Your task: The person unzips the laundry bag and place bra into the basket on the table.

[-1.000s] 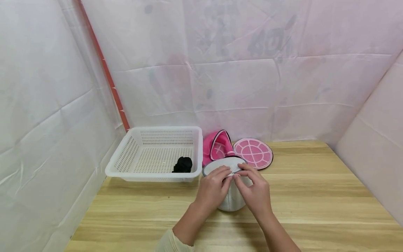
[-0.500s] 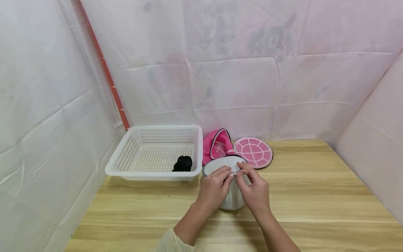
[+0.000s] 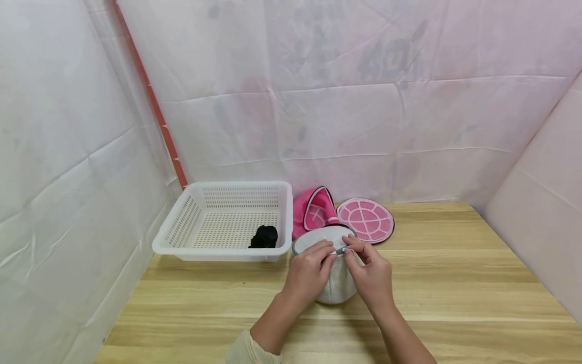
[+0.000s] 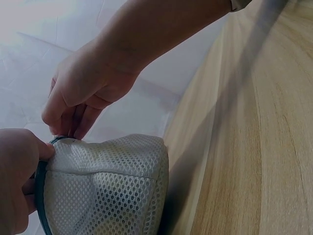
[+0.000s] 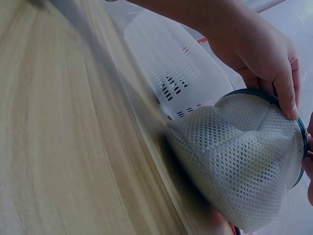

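Observation:
A white mesh laundry bag (image 3: pixel 335 288) with a grey zipped rim stands on the table in the head view. Its pale round top (image 3: pixel 313 235) faces up behind my fingers. My left hand (image 3: pixel 308 270) pinches the rim from the left. From the right, my right hand (image 3: pixel 372 273) pinches the zipped edge, and a short grey stretch shows between the two hands. The left wrist view shows the bag's mesh side (image 4: pixel 112 186) with my right hand (image 4: pixel 93 83) at the dark rim. In the right wrist view, my left hand (image 5: pixel 269 58) has its thumb on that rim.
A white perforated basket (image 3: pixel 223 253) stands to the left, with a black bundled cloth item (image 3: pixel 264 236) inside. Behind the bag lie a pink mesh bag (image 3: pixel 300 210) and a flat round pink mesh piece (image 3: pixel 365 221). White sheeting (image 3: pixel 336 126) hangs around the wooden table (image 3: pixel 454 293).
My right hand has shifted slightly to the right along the rim, and more of the grey edge shows between my fingers. My left hand stays nearly in place.

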Tool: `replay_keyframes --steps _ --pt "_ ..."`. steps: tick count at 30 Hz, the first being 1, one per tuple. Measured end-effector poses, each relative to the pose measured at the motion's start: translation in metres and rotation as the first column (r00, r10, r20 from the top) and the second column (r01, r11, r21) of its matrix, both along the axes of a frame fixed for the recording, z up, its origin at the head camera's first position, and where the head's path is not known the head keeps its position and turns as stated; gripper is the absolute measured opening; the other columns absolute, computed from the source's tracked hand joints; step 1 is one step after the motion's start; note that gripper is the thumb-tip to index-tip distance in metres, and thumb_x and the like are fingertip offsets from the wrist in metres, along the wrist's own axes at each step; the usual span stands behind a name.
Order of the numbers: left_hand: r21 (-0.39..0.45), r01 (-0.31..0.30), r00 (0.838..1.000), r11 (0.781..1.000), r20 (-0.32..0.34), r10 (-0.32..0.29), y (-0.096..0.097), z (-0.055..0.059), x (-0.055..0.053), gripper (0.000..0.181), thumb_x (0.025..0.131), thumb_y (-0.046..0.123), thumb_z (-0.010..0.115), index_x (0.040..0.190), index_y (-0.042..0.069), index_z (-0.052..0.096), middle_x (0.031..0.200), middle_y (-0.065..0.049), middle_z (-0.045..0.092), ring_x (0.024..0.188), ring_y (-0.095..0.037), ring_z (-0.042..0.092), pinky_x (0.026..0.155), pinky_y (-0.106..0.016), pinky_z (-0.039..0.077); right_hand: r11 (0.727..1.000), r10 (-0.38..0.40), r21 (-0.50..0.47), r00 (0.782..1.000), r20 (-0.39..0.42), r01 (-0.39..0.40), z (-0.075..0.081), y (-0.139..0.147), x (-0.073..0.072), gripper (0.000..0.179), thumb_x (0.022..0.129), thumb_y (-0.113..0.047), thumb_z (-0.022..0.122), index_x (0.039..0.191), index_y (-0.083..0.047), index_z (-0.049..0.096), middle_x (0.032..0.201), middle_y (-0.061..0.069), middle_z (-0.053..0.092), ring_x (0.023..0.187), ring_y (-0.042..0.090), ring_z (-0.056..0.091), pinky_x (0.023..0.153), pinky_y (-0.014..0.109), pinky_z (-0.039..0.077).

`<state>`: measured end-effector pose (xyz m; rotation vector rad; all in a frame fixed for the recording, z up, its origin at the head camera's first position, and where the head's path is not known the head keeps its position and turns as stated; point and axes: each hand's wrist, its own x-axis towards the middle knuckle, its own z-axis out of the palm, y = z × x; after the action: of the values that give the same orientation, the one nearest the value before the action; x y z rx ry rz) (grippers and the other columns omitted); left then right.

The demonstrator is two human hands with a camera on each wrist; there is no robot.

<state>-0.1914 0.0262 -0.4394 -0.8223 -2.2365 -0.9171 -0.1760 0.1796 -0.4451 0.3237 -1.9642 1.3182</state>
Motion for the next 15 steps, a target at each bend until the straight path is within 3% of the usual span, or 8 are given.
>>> replay_keyframes --steps 8,12,15 --pt "0.006 0.017 0.999 1.000 0.038 -0.017 -0.0009 0.0025 0.0010 0.013 0.091 0.012 0.070 0.101 0.006 0.076 0.108 -0.004 0.074 0.111 -0.016 0.068 0.099 -0.027 0.052 0.998 -0.016 0.065 1.000 -0.023 0.018 -0.0026 0.0046 0.0001 0.016 0.078 0.006 0.078 0.093 0.000 0.076 0.102 0.016 0.074 0.110 0.007 0.066 0.096 0.011 0.047" --pt "0.003 0.018 1.000 1.000 0.022 -0.018 -0.0011 0.0024 0.0006 0.013 0.091 0.012 0.070 0.101 0.006 0.076 0.108 -0.003 0.074 0.110 -0.016 0.068 0.099 -0.027 0.052 0.998 -0.010 0.066 1.000 -0.005 0.011 -0.0028 0.0046 -0.0001 0.019 0.078 0.005 0.079 0.095 -0.001 0.077 0.105 0.014 0.074 0.112 0.007 0.064 0.099 0.011 0.045" --pt "-0.014 0.011 1.000 1.000 0.014 -0.011 -0.0015 0.0026 0.0011 0.014 0.091 0.014 0.071 0.102 0.007 0.076 0.109 -0.003 0.074 0.111 -0.016 0.068 0.098 -0.027 0.052 0.998 -0.008 0.062 1.000 0.027 0.006 -0.0021 0.0037 -0.0004 0.018 0.079 0.003 0.078 0.097 -0.003 0.078 0.107 0.013 0.074 0.113 0.016 0.064 0.100 0.010 0.043"
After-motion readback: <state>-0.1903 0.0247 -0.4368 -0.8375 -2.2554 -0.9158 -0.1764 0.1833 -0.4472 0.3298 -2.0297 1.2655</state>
